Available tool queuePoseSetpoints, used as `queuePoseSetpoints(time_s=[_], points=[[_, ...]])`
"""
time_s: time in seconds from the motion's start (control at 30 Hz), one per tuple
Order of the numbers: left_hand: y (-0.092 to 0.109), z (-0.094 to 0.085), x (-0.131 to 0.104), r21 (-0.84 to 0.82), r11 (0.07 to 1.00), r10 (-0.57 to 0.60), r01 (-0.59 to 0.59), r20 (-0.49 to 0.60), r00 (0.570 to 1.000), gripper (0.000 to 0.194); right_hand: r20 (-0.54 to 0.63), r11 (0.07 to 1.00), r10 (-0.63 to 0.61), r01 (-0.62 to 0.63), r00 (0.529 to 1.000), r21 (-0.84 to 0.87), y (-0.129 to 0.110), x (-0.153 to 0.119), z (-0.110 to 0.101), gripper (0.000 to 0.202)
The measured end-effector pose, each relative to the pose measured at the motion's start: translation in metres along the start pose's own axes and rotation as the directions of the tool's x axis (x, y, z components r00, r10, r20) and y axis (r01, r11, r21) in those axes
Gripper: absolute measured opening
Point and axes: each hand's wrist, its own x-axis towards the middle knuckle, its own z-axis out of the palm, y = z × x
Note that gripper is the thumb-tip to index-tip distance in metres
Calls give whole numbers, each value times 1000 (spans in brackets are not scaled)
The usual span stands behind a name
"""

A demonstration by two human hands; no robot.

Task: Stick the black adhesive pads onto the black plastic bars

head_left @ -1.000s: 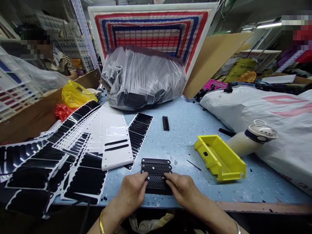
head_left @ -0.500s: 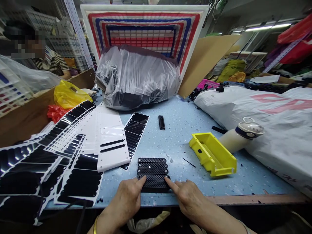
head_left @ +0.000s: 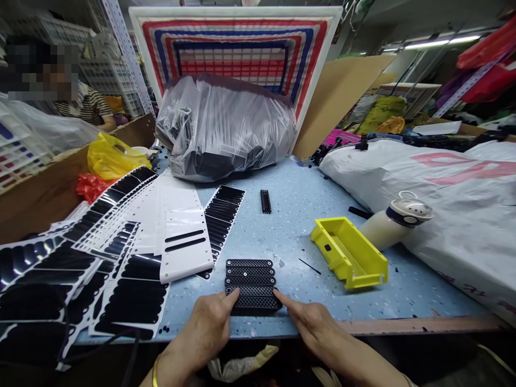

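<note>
Several black textured strips (head_left: 250, 280) lie side by side in a block near the table's front edge. My left hand (head_left: 212, 322) touches the block's left end with its thumb, the other fingers curled below. At the right end, the index fingertip of my right hand (head_left: 312, 321) rests against the strips, its other fingers folded under. Small light dots show on the strips. Farther back is a small black bundle (head_left: 265, 201). A thin black stick (head_left: 309, 266) lies between the block and a yellow tray (head_left: 355, 252).
Sheets of black adhesive strips (head_left: 133, 290) and a white sheet (head_left: 185, 231) cover the left. A bottle (head_left: 393, 223) leans by a large white sack (head_left: 455, 215). Behind stands a plastic-wrapped bundle (head_left: 229, 129) before a striped crate (head_left: 237, 32). A person (head_left: 86, 105) sits far left.
My right index finger has shifted slightly at the right end of the strips. My left thumb stays on the left end. The whole view has moved slightly.
</note>
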Motion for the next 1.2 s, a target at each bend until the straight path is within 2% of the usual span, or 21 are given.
queuePoseSetpoints(time_s=[0.13, 0.27, 0.4, 0.5, 0.57, 0.77, 0.97, 1.2], points=[[-1, 1, -3, 55, 998, -16, 12, 72, 997, 59, -43, 995, -76, 73, 996, -73, -4, -3, 0, 54], [-2, -4, -6, 132, 991, -21, 2, 147, 989, 69, -1, 973, -138, 136, 990, -187, 0, 4, 3, 59], [-6, -16, -8, 202, 979, -14, -30, 211, 977, 75, -21, 902, -263, 238, 965, -361, 13, 7, 17, 68], [-11, -21, -12, 217, 976, -22, -35, 258, 966, 76, -42, 866, -330, 284, 943, -412, 16, 8, 23, 77], [-15, -18, -16, 216, 976, -31, -28, 268, 963, 78, -58, 858, -354, 299, 934, -417, 15, 9, 23, 84], [-17, -1, -24, 261, 965, -69, -9, 288, 955, 85, -84, 850, -380, 312, 921, -424, 14, 10, 22, 90], [-10, -3, -21, 291, 957, -98, 1, 321, 942, 79, -59, 842, -357, 294, 932, -453, 10, 11, 18, 82], [-4, 3, -27, 354, 933, -76, -68, 378, 923, 77, -37, 854, -304, 255, 952, -454, 14, 8, 21, 83]])
